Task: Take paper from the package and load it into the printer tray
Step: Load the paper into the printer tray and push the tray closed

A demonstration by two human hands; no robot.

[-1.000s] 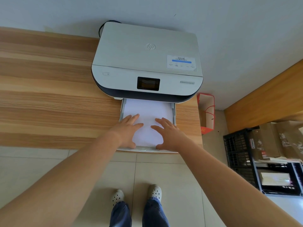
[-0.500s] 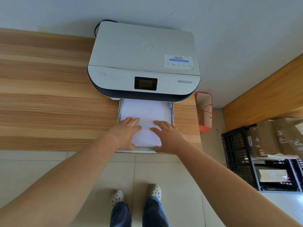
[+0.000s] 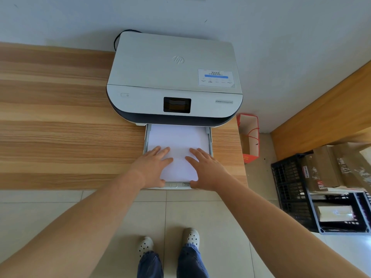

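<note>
A white printer point(image 3: 174, 77) stands on the wooden table point(image 3: 60, 127) against the wall. Its paper tray point(image 3: 210, 141) is pulled out toward me and holds a stack of white paper point(image 3: 178, 141). My left hand point(image 3: 152, 167) lies flat on the near left part of the paper, fingers spread, thumb at the tray's front edge. My right hand point(image 3: 206, 169) lies flat on the near right part in the same way. Neither hand grips anything. The paper package is out of view.
A red and white paper bag point(image 3: 249, 137) stands on the floor right of the table. A black crate point(image 3: 321, 193) with cardboard boxes sits at the far right. Behind the printer runs a black cable point(image 3: 117, 40). Tiled floor and my feet are below.
The view has shifted slightly. Both hands stay flat on the paper, and the tray looks pushed in a little further than one second ago.
</note>
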